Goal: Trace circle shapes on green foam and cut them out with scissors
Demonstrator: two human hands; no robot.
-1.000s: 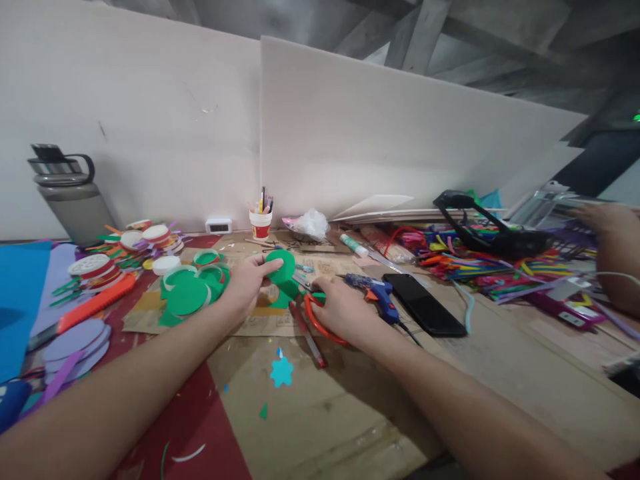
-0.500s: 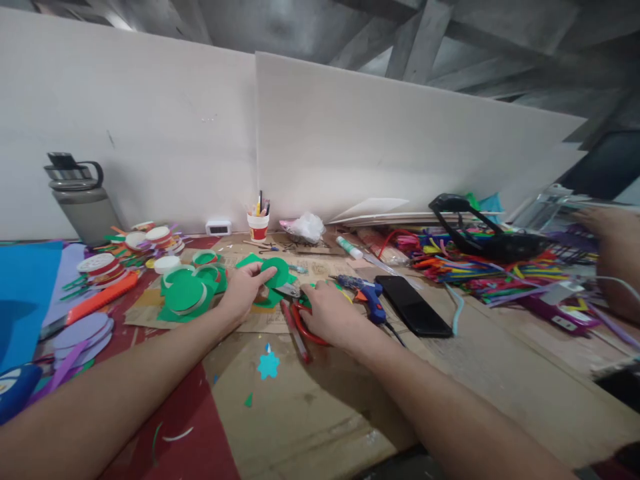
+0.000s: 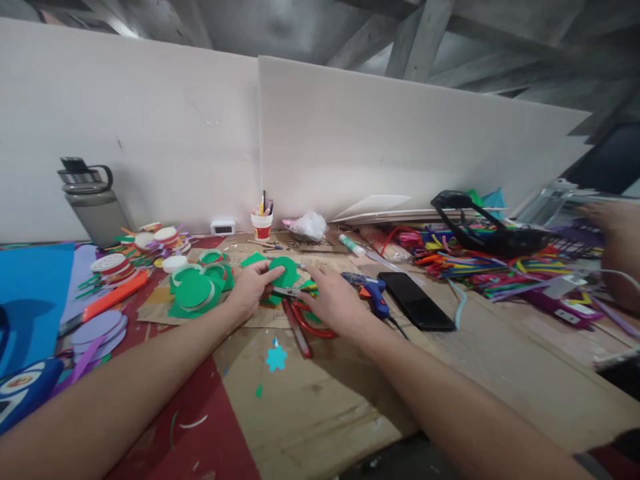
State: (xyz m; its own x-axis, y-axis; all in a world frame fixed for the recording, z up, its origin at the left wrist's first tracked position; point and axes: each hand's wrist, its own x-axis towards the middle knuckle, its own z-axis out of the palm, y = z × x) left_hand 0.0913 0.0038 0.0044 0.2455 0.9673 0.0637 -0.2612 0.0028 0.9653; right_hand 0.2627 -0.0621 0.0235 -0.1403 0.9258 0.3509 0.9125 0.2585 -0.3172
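My left hand (image 3: 253, 290) pinches a round green paper disc (image 3: 283, 273) between thumb and fingers, above more green paper. My right hand (image 3: 333, 297) is closed around red-handled scissors (image 3: 311, 323). Their grey blades point left, just below the disc, and part of the handles is hidden under the hand. A red pen-like stick (image 3: 299, 330) lies under the scissors. To the left of my left hand sit green hat-like paper pieces (image 3: 194, 292) with pale bands.
A glue gun (image 3: 376, 297) and a black phone (image 3: 416, 300) lie to the right. Colourful pipe cleaners (image 3: 465, 267) are heaped farther right, near another person's arm (image 3: 620, 253). A bottle (image 3: 95, 207), an orange cutter (image 3: 115, 295) and purple discs (image 3: 99, 328) lie left.
The view has shifted slightly, so most things sit a little farther right. My right hand has moved up over the scissors, and the blades have turned a little. My left hand keeps the green disc.
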